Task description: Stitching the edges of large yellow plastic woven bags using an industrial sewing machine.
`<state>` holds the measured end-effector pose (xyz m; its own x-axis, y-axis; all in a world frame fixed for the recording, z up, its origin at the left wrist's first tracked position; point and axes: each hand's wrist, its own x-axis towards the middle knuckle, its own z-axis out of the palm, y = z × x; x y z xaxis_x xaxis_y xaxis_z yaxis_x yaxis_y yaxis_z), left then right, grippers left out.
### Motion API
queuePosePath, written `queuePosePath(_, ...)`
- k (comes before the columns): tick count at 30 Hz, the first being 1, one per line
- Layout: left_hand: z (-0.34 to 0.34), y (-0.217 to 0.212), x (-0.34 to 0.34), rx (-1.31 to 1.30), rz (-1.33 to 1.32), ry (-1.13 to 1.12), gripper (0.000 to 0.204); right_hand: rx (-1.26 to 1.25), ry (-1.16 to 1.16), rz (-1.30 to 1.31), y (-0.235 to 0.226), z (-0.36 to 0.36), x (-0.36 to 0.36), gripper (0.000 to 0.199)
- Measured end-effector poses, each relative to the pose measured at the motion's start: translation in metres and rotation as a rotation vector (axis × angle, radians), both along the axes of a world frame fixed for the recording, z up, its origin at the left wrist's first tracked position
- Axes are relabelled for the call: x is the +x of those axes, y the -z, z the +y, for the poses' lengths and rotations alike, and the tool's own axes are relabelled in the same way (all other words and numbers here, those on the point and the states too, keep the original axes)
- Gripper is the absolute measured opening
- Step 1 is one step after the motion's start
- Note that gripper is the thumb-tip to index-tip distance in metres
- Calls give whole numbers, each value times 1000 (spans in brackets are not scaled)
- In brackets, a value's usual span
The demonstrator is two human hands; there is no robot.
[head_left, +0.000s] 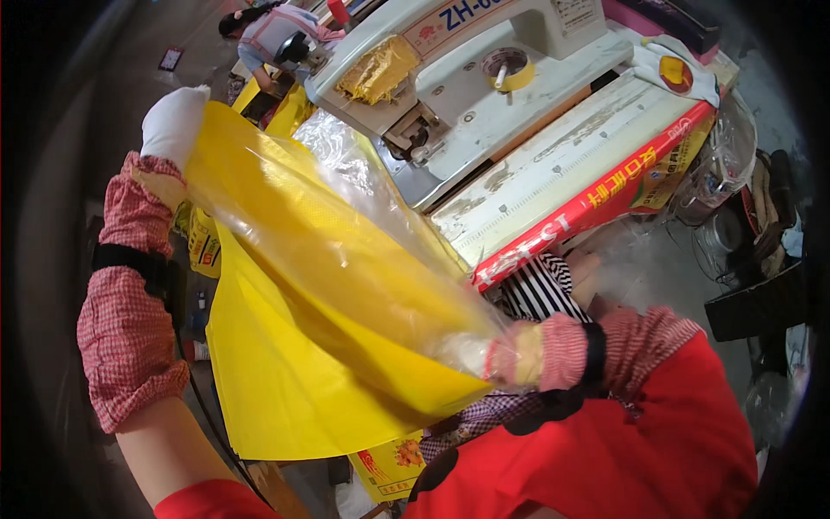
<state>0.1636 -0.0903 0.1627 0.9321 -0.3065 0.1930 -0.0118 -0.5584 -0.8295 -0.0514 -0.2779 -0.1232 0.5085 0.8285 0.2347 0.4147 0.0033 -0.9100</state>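
A large yellow woven plastic sack (303, 346) is stretched between my two hands, hanging in folds in front of me. At its upper left corner, my left hand (175, 128), in a white glove, is closed on the edge. My right hand (471, 353), also gloved, grips the lower right corner; clear film partly veils its fingers. Clear plastic film (341, 151) shows behind the sack's upper edge, and a glossy transparent layer lies over the yellow cloth. Whether the film is a separate liner I cannot tell.
Just beyond the sack stands a large pale industrial sewing machine (467, 95), with a tape roll (508, 69) on it. Its worn table (536, 182) has a red printed strip (571, 227) along the front. A glove (679, 69) lies at the far right. Another person (277, 39) works at the back left.
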Motion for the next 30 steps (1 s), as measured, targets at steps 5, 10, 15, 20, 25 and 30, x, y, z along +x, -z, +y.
queuePosePath(5, -1, 7, -10, -476, -36, -174, 35, -24, 931, 145, 17, -55, 20, 61)
queuePosePath(10, -15, 17, -15, -259, 10, -162, 34, 243, 1262, -44, 34, -52, 88, 86)
queuePosePath(15, -19, 21, -17, -214, 41, -159, 31, 130, 480, 521, -3, -42, 112, 75)
queuePosePath(20, -20, 30, -15, -116, 72, -155, 31, 596, 292, 665, -36, -49, 57, 57)
queuePosePath(25, -25, 44, -8, -367, 55, -202, 35, 31, 357, 773, -21, -31, 62, 48)
queuePosePath(30, 6, 32, 8, -465, 63, -113, 36, -315, 328, 118, -7, -19, 80, 37)
